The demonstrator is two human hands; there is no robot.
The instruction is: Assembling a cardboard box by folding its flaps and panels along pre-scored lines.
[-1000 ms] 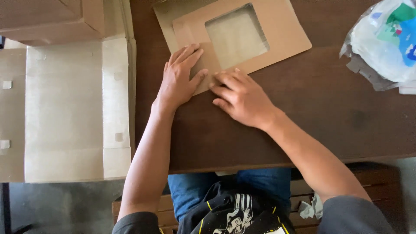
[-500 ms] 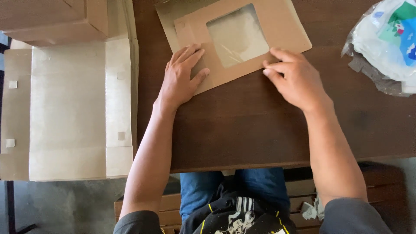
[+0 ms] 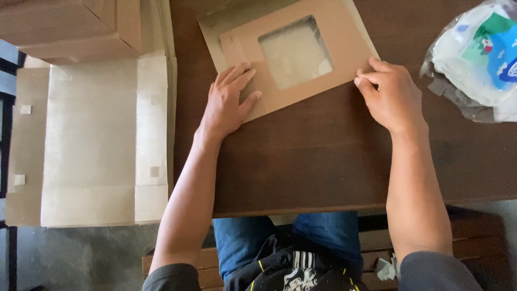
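Note:
A flat brown cardboard piece (image 3: 344,43) with a square clear window lies on the dark wooden table (image 3: 312,167). My left hand (image 3: 229,102) rests flat on its lower left corner, fingers spread. At the piece's lower right corner, my right hand (image 3: 390,97) pinches the cardboard edge between fingertips and thumb.
A stack of flattened cardboard sheets (image 3: 91,140) lies to the left, overhanging the table edge. A folded cardboard box (image 3: 70,24) sits at the top left. A clear plastic bag with white and blue packaging (image 3: 476,59) is at the right.
My right hand slid from beside the left hand along the cardboard's lower edge to its right corner. The left hand stayed in place.

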